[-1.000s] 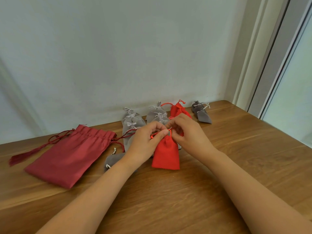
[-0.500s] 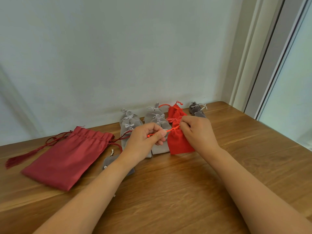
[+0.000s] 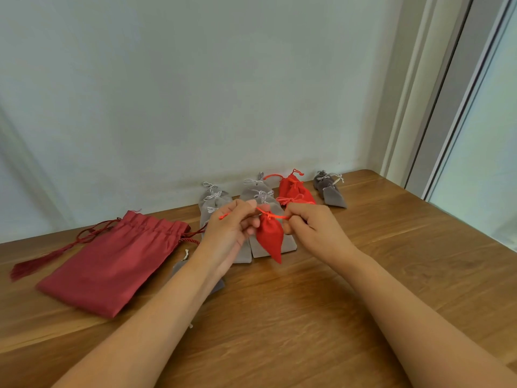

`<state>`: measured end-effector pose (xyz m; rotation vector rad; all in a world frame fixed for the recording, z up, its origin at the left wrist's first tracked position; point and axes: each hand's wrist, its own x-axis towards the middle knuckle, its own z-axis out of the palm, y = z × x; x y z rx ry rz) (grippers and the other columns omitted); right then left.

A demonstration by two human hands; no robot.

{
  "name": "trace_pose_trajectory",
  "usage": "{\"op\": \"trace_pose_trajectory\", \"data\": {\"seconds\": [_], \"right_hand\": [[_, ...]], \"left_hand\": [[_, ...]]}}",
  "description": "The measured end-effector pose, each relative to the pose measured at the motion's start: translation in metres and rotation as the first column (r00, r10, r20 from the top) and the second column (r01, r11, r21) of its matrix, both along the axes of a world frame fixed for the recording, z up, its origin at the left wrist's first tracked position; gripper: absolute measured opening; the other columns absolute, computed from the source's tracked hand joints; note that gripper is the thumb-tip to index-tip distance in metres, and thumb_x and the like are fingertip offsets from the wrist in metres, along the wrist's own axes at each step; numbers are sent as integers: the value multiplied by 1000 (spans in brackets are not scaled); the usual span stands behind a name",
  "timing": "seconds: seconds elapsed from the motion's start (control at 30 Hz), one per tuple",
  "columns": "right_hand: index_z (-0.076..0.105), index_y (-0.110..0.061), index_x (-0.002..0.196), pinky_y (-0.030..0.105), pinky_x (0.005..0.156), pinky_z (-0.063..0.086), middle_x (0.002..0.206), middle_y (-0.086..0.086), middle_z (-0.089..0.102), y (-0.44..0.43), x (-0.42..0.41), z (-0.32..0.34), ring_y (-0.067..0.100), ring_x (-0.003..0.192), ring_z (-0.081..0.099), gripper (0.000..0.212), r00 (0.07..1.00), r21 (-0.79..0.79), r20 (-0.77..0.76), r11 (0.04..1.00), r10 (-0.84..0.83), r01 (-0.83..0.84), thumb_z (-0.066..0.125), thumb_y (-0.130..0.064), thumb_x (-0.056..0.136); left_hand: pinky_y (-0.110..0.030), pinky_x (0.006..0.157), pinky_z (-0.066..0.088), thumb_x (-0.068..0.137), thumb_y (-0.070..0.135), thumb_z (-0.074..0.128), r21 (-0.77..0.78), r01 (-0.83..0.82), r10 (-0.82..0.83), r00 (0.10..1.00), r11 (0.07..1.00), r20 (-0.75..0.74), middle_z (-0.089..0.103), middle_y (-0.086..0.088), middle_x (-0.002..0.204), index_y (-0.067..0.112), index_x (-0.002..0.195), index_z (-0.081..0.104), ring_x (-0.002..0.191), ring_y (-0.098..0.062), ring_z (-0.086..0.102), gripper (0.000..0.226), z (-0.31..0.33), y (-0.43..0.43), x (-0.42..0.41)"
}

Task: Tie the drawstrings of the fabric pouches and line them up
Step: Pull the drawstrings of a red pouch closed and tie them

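Raised since before: red pouch [image 3: 269,239], one, now dangling by its drawstring [image 3: 279,217]; your left hand [image 3: 232,232] and right hand [image 3: 314,232], held apart, each pinch one end.

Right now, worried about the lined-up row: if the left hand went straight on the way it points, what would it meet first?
Probably the tied grey pouches just beyond the left hand; depth is unclear.

**A:** Where's the small bright-red fabric pouch [image 3: 270,239]?
**B:** Cinched shut, hanging point-down from its red drawstring [image 3: 275,217], which is stretched taut toward 9 and 3 o'clock.
**A:** The rest?
**B:** Tied light-grey velvet pouches [image 3: 215,204] overlap in columns at 11 and 12. Tied red pouches [image 3: 293,189] are at 1 and dark-grey pouches [image 3: 331,193] at 2. A large maroon tasselled pouch [image 3: 112,264] lies flat at 9.
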<state>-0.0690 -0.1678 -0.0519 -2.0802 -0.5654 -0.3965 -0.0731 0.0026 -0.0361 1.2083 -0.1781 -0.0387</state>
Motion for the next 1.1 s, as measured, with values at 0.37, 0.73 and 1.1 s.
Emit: {"op": "trace_pose_trajectory", "data": {"seconds": [0.37,0.73,1.1], "right_hand": [[48,-16,78,18,67,35,75,-6,47,6,-4,5,5,71,44,28,989,94,114,990,90,-101,40,-26,103],[62,-16,87,12,88,38,108,-2,60,8,-4,3,3,107,54,27,974,73,212,993,76,-94,43,-32,97],[60,-22,76,15,61,37,67,-12,59,13,-9,1,1,64,51,19,994,118,92,991,54,-65,60,-20,95]], "left_hand": [[-12,49,47,79,12,65,85,101,-81,974,991,-210,66,2,63,3,89,71,50,-2,55,14,3,9,4],[-12,45,47,76,16,65,24,271,-248,911,962,-328,64,1,63,11,72,77,48,-3,55,14,7,12,3],[-19,66,44,88,14,65,619,234,-269,962,749,-38,66,-7,76,1,93,74,63,-10,46,16,9,14,-2]]}}
